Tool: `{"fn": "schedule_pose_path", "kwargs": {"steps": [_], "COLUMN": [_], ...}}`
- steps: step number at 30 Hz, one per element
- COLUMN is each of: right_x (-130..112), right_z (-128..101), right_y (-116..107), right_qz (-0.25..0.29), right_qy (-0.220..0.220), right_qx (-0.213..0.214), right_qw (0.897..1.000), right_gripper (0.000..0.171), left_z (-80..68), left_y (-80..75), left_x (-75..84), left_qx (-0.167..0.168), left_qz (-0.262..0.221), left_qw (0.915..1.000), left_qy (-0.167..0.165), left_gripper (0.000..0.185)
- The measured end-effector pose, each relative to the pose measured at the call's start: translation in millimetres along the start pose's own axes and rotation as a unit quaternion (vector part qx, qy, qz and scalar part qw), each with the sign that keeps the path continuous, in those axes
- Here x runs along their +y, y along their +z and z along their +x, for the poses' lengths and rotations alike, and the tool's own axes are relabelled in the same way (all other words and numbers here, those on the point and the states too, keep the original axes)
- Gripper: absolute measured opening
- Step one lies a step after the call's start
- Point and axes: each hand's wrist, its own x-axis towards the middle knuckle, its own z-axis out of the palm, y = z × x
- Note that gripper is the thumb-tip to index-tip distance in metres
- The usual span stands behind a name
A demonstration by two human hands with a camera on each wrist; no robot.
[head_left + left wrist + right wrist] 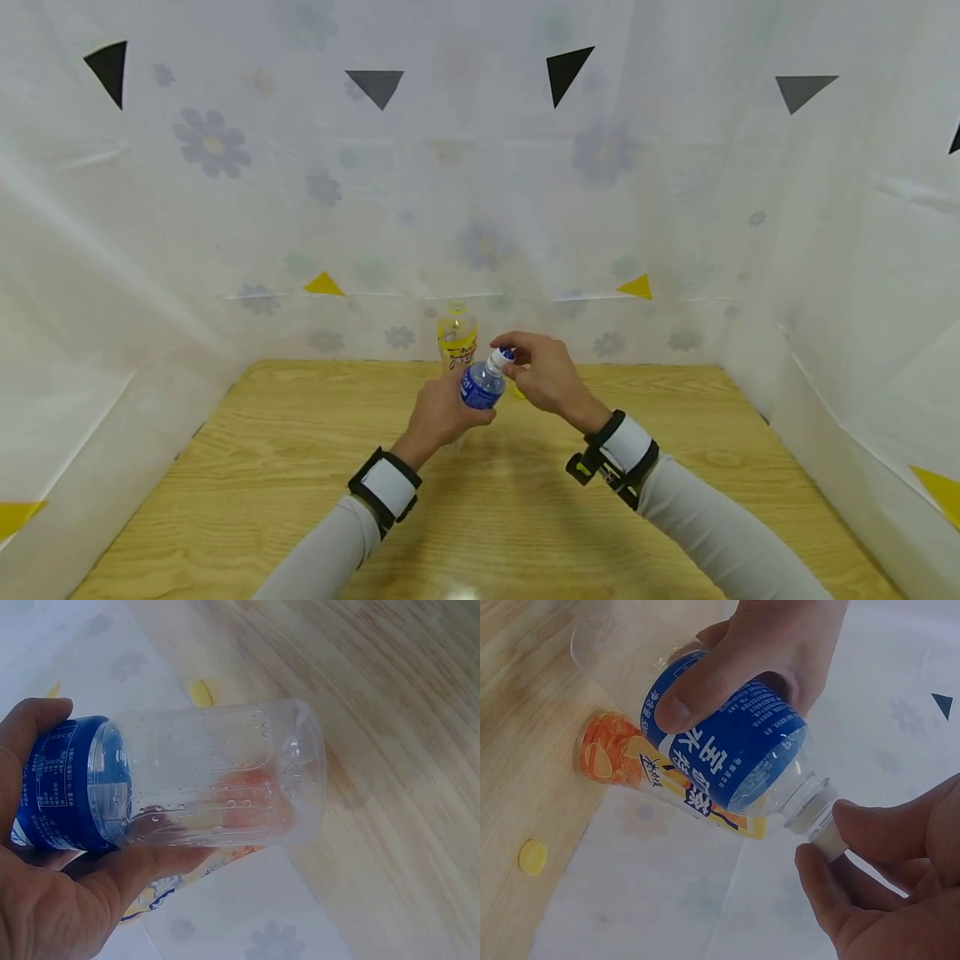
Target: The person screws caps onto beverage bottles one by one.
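Observation:
My left hand grips a clear plastic bottle with a blue label, round the label. The bottle is tilted, its neck toward the right hand. In the left wrist view its clear lower part has droplets on the wall, and no drink shows inside. My right hand pinches the white cap at the bottle's mouth between thumb and finger. Whether the cap is seated or loose, I cannot tell. Just behind the left hand stands a second clear bottle with a yellow and orange label and no cap on its neck.
A yellow bottle cap lies on the wooden table, near the back and partly hidden by the right hand in the head view. White flowered sheeting hangs behind the table and along both sides.

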Motion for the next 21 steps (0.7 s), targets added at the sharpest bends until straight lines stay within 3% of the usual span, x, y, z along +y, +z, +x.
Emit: {"fn": "schedule_pose_path", "kwargs": {"steps": [21], "right_x": [0.3], "right_z": [-3.2], "right_y": [-0.5], "right_qz": [0.006], "right_qy": [-0.010], "right_qx": [0.003], "right_qw": [1.000], "right_gripper": [0.038], "left_z": [-2.0], "left_y": [1.0], "left_x": [2.0], "left_qx": [0.000], "left_qz": [-0.005], "left_qw": [0.9999], "left_qy": [0.010], "left_gripper": [0.074]}}
